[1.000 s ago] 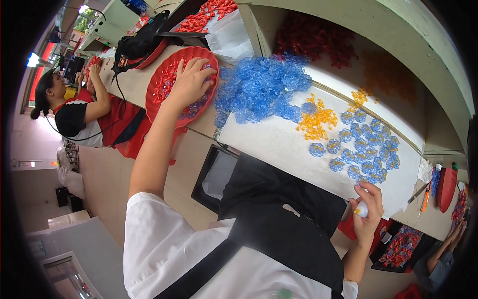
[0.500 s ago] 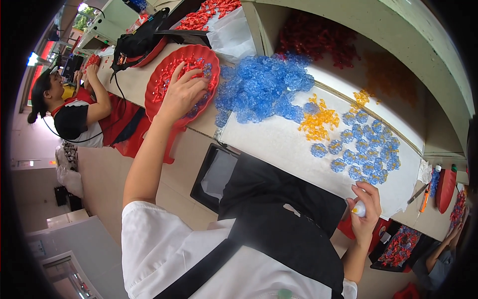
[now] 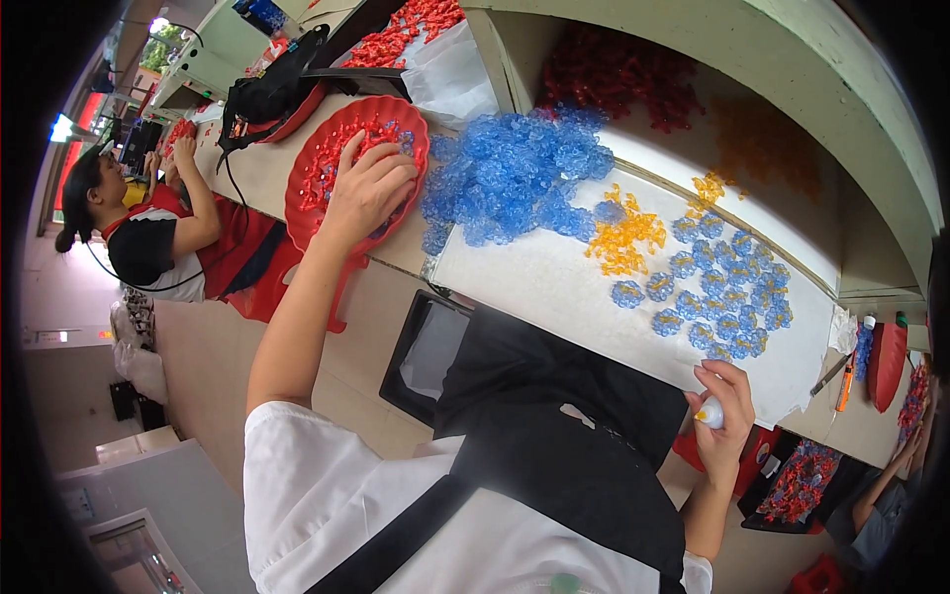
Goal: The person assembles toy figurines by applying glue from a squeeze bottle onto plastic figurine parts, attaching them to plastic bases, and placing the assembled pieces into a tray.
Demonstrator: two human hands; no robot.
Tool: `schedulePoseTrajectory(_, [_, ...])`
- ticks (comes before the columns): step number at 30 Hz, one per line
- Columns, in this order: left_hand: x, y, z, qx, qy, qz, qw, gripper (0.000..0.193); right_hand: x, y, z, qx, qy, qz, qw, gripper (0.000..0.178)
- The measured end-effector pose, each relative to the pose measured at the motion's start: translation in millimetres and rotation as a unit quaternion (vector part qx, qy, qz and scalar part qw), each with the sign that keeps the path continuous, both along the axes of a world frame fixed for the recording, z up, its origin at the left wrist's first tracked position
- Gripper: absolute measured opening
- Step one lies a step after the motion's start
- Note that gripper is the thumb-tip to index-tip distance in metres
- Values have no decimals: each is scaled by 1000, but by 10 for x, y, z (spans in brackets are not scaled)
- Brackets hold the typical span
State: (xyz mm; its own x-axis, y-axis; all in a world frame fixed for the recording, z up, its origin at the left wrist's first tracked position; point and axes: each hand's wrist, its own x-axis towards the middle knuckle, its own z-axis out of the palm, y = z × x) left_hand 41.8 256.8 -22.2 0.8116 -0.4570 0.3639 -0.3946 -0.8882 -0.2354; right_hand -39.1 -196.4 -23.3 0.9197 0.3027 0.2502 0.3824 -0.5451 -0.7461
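My left hand (image 3: 373, 188) reaches into a red scalloped plate (image 3: 297, 213) holding small red pieces (image 3: 325, 166) and some bluish ones. Its fingers curl down among the pieces; the thumb and whatever they pinch are hidden. By the near edge of the white work surface, my right hand (image 3: 727, 416) wraps round a small white bottle (image 3: 711, 412) with a yellow tip, tilted toward the left. Beyond that hand lie several blue flower-shaped pieces with yellow bits on them (image 3: 727, 297). Loose yellow pieces (image 3: 625, 243) and a heap of clear blue flower pieces (image 3: 520, 178) lie between my hands.
A shelf wall (image 3: 732, 30) arches over the far side, with dark red pieces (image 3: 618, 79) beneath. An orange pen (image 3: 844, 386) and a red tray (image 3: 888, 366) are at the right. A black bag (image 3: 272, 94) sits behind the plate. A co-worker (image 3: 148, 223) works at the left.
The fingers of my left hand have drawn closer together and bent further down into the plate. My right hand still holds the bottle. The whole view has shifted slightly.
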Motion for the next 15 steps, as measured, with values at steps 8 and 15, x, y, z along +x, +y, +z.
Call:
schedulePoseTrajectory(8, [-32,-16,-36,-22,-35,-13,999,11,22,59,7,0,2,17,1000,32])
schedulePoseTrajectory(15, [-147,51,-94,-94,-59,37,993,9,31,61,5,5,1,25,1000,33])
